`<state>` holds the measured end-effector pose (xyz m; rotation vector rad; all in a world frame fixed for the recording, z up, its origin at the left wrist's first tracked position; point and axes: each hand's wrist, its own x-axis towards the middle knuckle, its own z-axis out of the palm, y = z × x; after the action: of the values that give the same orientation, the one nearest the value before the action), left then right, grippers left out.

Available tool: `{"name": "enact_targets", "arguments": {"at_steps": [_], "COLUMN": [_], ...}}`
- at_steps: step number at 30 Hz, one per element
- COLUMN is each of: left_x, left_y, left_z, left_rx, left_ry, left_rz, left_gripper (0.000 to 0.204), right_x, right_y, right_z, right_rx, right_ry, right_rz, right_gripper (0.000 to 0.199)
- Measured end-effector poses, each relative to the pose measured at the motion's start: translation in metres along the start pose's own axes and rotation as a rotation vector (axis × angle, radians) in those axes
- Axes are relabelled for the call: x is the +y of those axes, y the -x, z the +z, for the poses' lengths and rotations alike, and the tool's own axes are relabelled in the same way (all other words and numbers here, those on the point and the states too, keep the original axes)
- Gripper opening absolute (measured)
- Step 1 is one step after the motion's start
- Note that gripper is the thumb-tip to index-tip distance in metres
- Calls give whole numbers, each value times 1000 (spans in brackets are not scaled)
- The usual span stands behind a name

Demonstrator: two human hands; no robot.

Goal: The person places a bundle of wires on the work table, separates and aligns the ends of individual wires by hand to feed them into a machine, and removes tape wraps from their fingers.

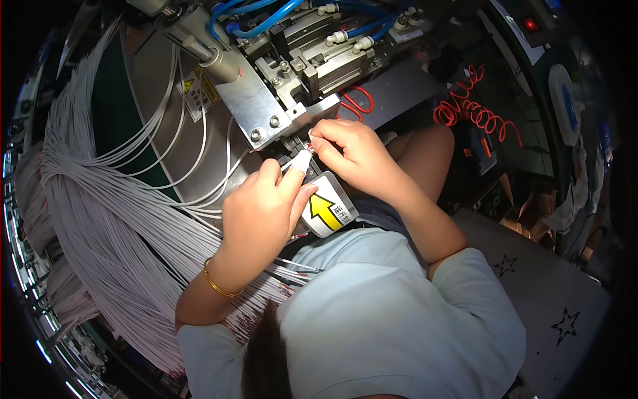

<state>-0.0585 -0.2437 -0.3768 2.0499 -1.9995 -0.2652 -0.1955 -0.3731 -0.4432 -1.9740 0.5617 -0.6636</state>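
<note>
My left hand is closed in a pinch just in front of the machine's metal block. A white cover, looking like a finger cot, sits at its forefinger tip. Between its fingertips and the block, a thin white cable end with a hint of red seems to show; the grip hides most of it. My right hand is closed too, thumb and forefinger pressed together beside the left fingertips, at the block's lower edge. What it pinches is too small to make out. Under both hands is a white plate with a yellow arrow.
A large bundle of white cables fills the left side, several strands looping toward the machine. Pneumatic cylinders with blue hoses stand at the top. A coiled red hose hangs at right, above cardboard boxes.
</note>
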Motion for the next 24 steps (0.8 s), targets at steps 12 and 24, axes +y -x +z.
{"name": "enact_targets", "arguments": {"at_steps": [12, 24], "left_x": [-15, -23], "left_y": [8, -2], "left_z": [-22, -17], "left_rx": [-148, 4], "left_ry": [244, 638], "left_rz": [-184, -139], "left_gripper": [22, 11], "right_x": [-9, -30], "right_y": [5, 6], "right_z": [1, 2], "right_rx": [221, -1], "right_ry": [-175, -34], "right_rz": [160, -172], "right_gripper": [11, 9]}}
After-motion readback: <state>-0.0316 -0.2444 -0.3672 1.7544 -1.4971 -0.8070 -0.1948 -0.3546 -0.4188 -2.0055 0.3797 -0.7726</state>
